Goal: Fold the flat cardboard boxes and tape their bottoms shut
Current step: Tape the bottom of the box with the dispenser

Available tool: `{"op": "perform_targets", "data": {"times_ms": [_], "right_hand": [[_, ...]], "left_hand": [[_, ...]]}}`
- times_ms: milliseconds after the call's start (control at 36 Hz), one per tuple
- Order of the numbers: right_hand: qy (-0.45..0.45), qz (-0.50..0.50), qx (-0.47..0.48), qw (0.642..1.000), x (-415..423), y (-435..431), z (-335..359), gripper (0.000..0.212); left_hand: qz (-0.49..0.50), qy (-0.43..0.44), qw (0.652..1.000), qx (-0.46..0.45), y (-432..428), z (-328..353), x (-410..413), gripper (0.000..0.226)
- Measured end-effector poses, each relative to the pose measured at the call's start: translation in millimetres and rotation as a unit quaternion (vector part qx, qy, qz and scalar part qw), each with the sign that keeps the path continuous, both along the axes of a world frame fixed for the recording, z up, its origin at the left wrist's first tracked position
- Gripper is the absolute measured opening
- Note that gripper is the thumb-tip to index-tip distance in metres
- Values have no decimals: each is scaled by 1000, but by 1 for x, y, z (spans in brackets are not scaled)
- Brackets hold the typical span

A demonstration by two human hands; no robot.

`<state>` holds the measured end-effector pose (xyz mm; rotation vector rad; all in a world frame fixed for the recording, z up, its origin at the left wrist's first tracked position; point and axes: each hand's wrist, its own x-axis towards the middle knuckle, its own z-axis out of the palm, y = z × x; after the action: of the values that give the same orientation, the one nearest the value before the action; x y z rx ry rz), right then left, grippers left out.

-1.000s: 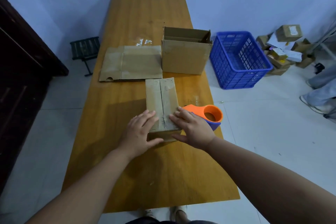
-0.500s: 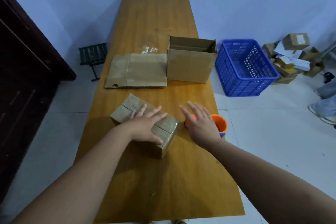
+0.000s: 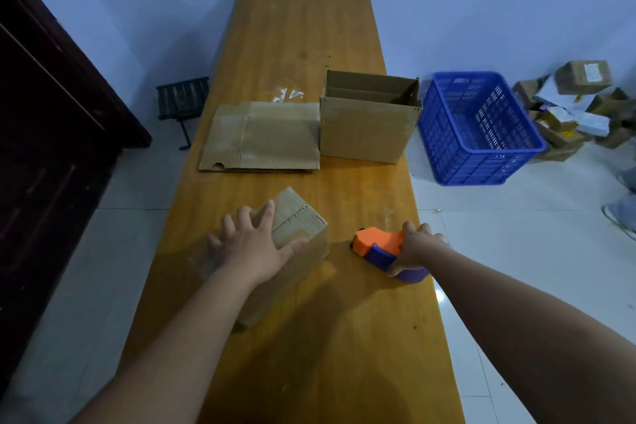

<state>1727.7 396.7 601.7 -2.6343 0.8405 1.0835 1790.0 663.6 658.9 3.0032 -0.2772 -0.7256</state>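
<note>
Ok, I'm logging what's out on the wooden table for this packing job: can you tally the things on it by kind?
Folded boxes: 2, the small box under the left hand and the open-topped box.
Flat cardboard pieces: 1, possibly a stack; I cannot tell.
Tape dispensers: 1, gripped by the right hand.
Total: 4

A small folded cardboard box [image 3: 296, 217] lies askew, seam up, nearer than flat cardboard [image 3: 265, 136] and an open box [image 3: 366, 129].
</note>
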Motion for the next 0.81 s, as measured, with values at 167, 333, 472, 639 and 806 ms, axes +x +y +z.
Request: {"op": "perform_targets", "data": {"times_ms": [167,333,472,639,806], "right_hand": [[6,-11,6,1000,3,4,-9,106],[-42,-21,22,999,2,4,-14,91],[-126,-105,75,984,-1,0,-17,80],[-271,-253,257,892,3,-3,4,99],[-344,-232,535,736,3,3,59,80]], "left_hand": [[56,161,982,-83,10,5,13,102],[91,109,985,-99,-4,-2,-4,96],[101,55,985,-129,-20,-10,-22,93],[94,4,961,-260,-16,-11,-33,70],[-27,-110,954,-276,-5,-3,-44,36]]}}
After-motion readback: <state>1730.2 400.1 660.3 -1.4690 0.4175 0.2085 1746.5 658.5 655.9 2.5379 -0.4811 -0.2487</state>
